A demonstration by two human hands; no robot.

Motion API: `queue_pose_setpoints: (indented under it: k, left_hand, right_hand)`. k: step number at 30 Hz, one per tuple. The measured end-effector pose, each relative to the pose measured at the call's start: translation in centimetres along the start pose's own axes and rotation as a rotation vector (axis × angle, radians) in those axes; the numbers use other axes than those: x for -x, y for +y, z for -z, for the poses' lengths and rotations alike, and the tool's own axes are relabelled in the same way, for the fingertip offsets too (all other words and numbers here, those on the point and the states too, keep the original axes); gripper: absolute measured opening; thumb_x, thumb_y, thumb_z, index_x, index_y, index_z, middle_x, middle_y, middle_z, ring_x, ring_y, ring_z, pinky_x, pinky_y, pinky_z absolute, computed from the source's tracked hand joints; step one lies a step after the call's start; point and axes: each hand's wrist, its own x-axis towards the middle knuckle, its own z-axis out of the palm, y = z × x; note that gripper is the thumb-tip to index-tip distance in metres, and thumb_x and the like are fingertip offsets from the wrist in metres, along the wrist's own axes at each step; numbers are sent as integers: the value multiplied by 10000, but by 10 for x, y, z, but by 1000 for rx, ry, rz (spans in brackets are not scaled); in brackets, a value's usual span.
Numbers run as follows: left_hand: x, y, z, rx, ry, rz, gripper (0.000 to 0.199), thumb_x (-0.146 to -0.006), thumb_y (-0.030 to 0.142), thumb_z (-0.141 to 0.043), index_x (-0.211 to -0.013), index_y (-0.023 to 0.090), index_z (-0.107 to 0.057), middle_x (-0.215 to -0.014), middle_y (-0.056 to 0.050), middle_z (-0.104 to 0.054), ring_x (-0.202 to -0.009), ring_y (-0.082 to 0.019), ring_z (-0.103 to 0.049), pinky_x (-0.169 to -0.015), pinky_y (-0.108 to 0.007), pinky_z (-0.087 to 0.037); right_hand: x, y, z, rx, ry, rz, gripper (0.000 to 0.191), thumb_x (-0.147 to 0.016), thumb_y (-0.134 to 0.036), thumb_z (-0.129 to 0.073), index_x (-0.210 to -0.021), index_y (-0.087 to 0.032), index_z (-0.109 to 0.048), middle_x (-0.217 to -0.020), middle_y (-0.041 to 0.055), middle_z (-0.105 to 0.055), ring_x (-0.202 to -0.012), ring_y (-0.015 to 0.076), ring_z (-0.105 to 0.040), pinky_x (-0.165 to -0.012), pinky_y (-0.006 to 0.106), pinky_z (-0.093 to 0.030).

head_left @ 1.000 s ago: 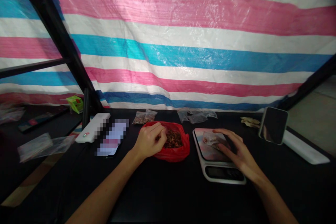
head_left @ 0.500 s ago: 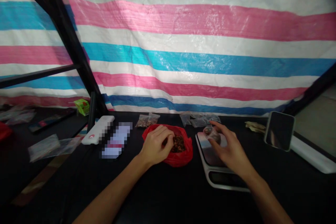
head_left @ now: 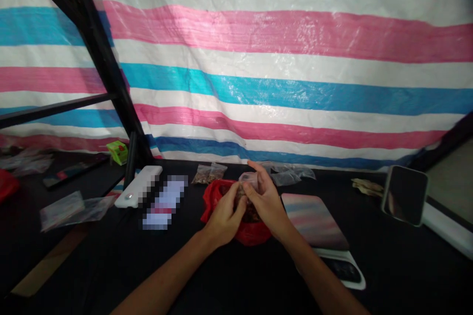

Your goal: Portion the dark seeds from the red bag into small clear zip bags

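A red plastic bag (head_left: 254, 234) lies open on the black table, with brown bits inside. Over it my two hands meet at a small clear bag (head_left: 248, 178). The fingers of my left hand (head_left: 225, 214) are closed at the small bag's lower left side. My right hand (head_left: 266, 202) pinches the bag from the right, its index finger raised. What lies between the fingertips is partly hidden. To the right, a scale (head_left: 314, 219) with a shiny plate and a dark display stands with nothing on it, partly behind my right forearm.
Two small filled bags (head_left: 209, 173) and several clear bags (head_left: 291, 175) lie behind the red bag. At left are a white power bank (head_left: 139, 187), a blurred-out phone (head_left: 166, 203) and flat plastic bags (head_left: 76, 210). A propped phone (head_left: 405, 195) stands at right.
My right hand has moved left from above the scale to the red bag, carrying the small clear bag. My left hand has come up slightly to meet it. The view has shifted a little.
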Motion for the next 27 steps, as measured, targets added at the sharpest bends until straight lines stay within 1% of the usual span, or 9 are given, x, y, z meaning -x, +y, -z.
queue_pose_setpoints:
  k: [3, 6, 9, 12, 14, 17, 20, 23, 27]
  left_hand:
    - [-2, -3, 2, -53, 99, 24, 381, -1060, 221, -394, -1423, 213, -511, -1374, -113, -674, -1256, -241, -655, -1080, -414, -526]
    - [-2, -5, 7, -68, 97, 16, 397, -1038, 163, -370, -1389, 207, -553, -1318, -107, -697, -1207, -235, -669, -1049, -395, -528]
    - [-1, -5, 12, -63, 51, 33, 384, -1033, 162, -362, -1321, 208, -612, -1192, -95, -738, -1048, -229, -705, -928, -369, -554]
    - [1, -4, 14, -81, 111, 54, 365, -1035, 208, -411, -1344, 219, -604, -1260, -95, -714, -1147, -246, -672, -1006, -383, -514]
    - [1, -4, 14, -77, 166, 57, 355, -1027, 261, -481, -1364, 228, -588, -1324, -97, -681, -1226, -259, -633, -1081, -406, -468]
    - [-2, -6, 12, 8, 201, 105, 319, -1012, 330, -555, -1308, 224, -606, -1295, -101, -685, -1208, -258, -640, -1077, -410, -471]
    - [-6, -6, 8, 137, 248, 179, 227, -1010, 362, -571, -1160, 204, -634, -1156, -90, -723, -1093, -237, -681, -983, -370, -519]
    - [-8, -2, 5, 223, 287, 219, 181, -1012, 377, -568, -1041, 205, -617, -994, -45, -722, -941, -192, -689, -857, -304, -537]
    - [-6, 2, 3, 215, 318, 242, 190, -1014, 391, -561, -1027, 208, -611, -907, -13, -689, -834, -161, -656, -763, -263, -521]
  right_hand:
    - [3, 2, 6, -12, -6, 4, 567, -896, -602, -664, -1362, -303, -544, -1021, 17, -640, -968, 211, -670, -898, 364, -570]
    - [5, 6, 8, -3, 3, 6, 468, -908, -537, -689, -1298, -293, -605, -972, 10, -630, -898, 191, -654, -825, 329, -563]
    - [5, 12, 10, 43, 98, 80, 369, -908, -457, -722, -1220, -275, -646, -855, -11, -605, -788, 163, -611, -753, 297, -536]
    - [4, 17, 14, 100, 198, 124, 298, -922, -416, -712, -1176, -265, -675, -799, -17, -599, -736, 155, -588, -724, 290, -520]
    - [4, 19, 15, 111, 202, 124, 335, -928, -402, -703, -1236, -274, -666, -822, -11, -620, -746, 160, -603, -729, 294, -526]
    - [5, 19, 13, 126, 161, 118, 432, -933, -367, -702, -1352, -310, -613, -889, -7, -651, -812, 164, -646, -794, 302, -545]
    - [7, 20, 9, 136, 148, 133, 473, -928, -339, -712, -1383, -330, -586, -981, -3, -667, -876, 160, -672, -847, 303, -552]
    - [7, 22, 6, 108, 126, 124, 484, -927, -329, -712, -1391, -322, -572, -1050, 10, -670, -888, 158, -681, -833, 299, -559]
    - [6, 23, 7, 27, 131, 58, 471, -920, -342, -717, -1367, -295, -575, -968, 6, -676, -832, 157, -677, -752, 278, -558]
